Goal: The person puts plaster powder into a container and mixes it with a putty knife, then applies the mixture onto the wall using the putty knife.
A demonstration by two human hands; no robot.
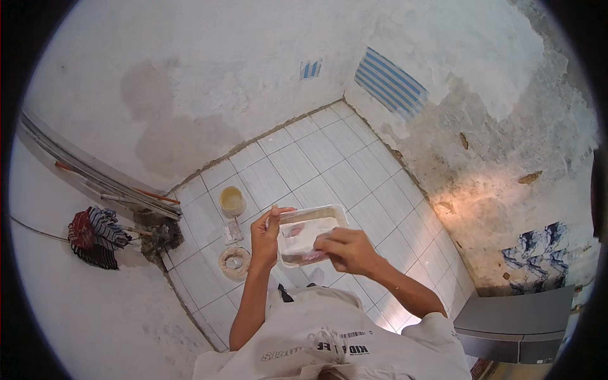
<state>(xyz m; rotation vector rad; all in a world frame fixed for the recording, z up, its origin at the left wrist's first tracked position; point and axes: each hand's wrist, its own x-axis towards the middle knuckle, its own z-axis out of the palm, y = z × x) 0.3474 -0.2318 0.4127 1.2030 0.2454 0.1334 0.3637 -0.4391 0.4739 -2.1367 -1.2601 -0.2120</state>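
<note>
A shallow white rectangular tray (316,210) is held up in front of my chest, above the tiled floor. My left hand (266,239) grips its left side, with the thumb over the rim. Something whitish covers part of the inside. My right hand (350,252) is over the tray's right part, fingers curled together and pointing inward. A pinkish thing (312,256) shows beneath those fingers at the near side of the tray. What the right fingers hold is hidden.
On the floor to the left stand a yellowish tub (232,202), a small whitish packet (233,232) and a round pale container (235,262). Bundled cloths (98,233) hang at the left wall. A dark grey cabinet (516,316) stands at lower right, beside a patchy wall (481,152).
</note>
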